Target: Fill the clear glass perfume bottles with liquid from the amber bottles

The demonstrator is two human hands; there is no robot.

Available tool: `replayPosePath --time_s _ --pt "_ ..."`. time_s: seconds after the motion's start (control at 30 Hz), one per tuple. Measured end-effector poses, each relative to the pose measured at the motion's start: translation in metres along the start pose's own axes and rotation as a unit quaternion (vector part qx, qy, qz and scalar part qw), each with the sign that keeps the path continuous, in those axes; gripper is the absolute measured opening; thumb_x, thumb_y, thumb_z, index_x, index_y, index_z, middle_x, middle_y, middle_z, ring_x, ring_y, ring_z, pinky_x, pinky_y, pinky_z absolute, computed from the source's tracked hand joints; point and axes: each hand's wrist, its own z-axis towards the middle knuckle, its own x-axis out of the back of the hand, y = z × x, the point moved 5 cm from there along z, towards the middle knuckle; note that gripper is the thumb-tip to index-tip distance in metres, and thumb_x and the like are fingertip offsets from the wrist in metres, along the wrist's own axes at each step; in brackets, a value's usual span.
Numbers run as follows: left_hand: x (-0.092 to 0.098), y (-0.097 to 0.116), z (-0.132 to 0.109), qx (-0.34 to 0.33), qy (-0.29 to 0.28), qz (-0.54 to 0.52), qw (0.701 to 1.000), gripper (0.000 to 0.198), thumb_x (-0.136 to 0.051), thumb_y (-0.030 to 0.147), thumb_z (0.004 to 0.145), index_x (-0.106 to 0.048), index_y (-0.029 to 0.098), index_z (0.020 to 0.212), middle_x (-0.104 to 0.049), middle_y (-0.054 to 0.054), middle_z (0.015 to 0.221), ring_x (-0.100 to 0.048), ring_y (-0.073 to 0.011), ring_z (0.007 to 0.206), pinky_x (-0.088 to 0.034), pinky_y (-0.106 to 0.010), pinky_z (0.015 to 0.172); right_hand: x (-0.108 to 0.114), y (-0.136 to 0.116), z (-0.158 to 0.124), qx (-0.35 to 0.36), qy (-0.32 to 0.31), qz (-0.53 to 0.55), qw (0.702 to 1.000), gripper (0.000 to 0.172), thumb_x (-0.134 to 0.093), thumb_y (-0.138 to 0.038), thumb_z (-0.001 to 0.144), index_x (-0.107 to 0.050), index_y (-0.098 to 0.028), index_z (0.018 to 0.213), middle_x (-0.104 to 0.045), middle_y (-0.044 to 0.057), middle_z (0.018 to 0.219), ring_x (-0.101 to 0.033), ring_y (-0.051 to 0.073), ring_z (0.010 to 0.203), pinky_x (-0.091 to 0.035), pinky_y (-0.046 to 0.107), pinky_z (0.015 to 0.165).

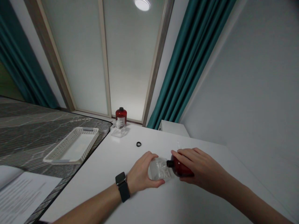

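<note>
My left hand [142, 172], with a dark watch on its wrist, is wrapped round a clear container [160, 169] at the front of the white table. In my right hand [198, 166] is a dark red bottle [181, 168], tipped on its side. Its uncapped black neck [170, 163] points left over the clear container's opening. Whether liquid is flowing I cannot make out. A small black ring [138, 144] lies on the table beyond my left hand.
Another red bottle [121, 114] with a black cap stands upright at the far edge, behind a clear box-shaped container [118, 130]. On the left, a white perforated basket [77, 146] and an open book [28, 191] lie on a grey patterned surface. A white cabinet [174, 128] stands beyond the table.
</note>
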Motion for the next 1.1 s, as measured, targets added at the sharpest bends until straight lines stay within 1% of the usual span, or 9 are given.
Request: replayPosePath --time_s 0.17,0.43,0.67,0.9,1.1 --pt "-0.0003 -0.0001 0.0 0.001 -0.002 0.0 1.0 0.065 -0.085 0.027 0.062 -0.049 0.021 0.116 -0.059 -0.004 0.103 -0.06 -0.0251 0.095 -0.05 -0.038 0.084 0.0 0.0008 -0.0002 0.003 -0.003 -0.002 1.0 0.075 -0.085 -0.032 0.07 -0.05 -0.017 0.135 -0.071 0.013 0.119 -0.069 0.029 0.098 -0.052 0.041 0.081" --pt "-0.0001 0.0004 0.0007 0.0 -0.005 0.003 1.0 0.068 -0.086 0.026 0.061 -0.047 0.019 0.116 -0.059 -0.005 0.103 -0.059 -0.0251 0.095 -0.05 -0.038 0.083 -0.0007 0.0016 -0.0002 0.002 -0.009 -0.005 1.0 0.081 -0.088 -0.032 0.066 -0.05 -0.018 0.135 -0.071 0.013 0.12 -0.069 0.03 0.098 -0.052 0.042 0.081" --pt "-0.0014 -0.001 0.0004 0.002 -0.005 0.008 1.0 0.064 -0.086 0.028 0.062 -0.048 0.02 0.114 -0.058 -0.003 0.101 -0.059 -0.0244 0.093 -0.049 -0.037 0.083 -0.0016 0.0018 -0.0006 0.006 0.0 0.001 1.0 0.082 -0.089 -0.032 0.064 -0.049 -0.017 0.135 -0.071 0.013 0.119 -0.069 0.03 0.098 -0.052 0.042 0.08" --pt "-0.0017 -0.0012 -0.0006 0.0 -0.006 0.003 1.0 0.067 -0.086 0.026 0.061 -0.048 0.019 0.115 -0.058 -0.004 0.102 -0.059 -0.0242 0.094 -0.049 -0.036 0.083 -0.002 0.0019 -0.0006 0.005 -0.005 0.002 1.0 0.086 -0.091 -0.034 0.063 -0.048 -0.018 0.136 -0.07 0.013 0.12 -0.068 0.03 0.098 -0.052 0.042 0.08" --pt "-0.0011 -0.0013 -0.0003 -0.007 -0.002 0.001 1.0 0.069 -0.087 0.027 0.061 -0.047 0.019 0.116 -0.058 -0.004 0.102 -0.059 -0.0239 0.093 -0.049 -0.036 0.083 -0.0039 0.0022 -0.0006 0.007 -0.009 -0.001 1.0 0.088 -0.092 -0.032 0.061 -0.048 -0.017 0.136 -0.07 0.013 0.12 -0.069 0.03 0.098 -0.052 0.043 0.08"
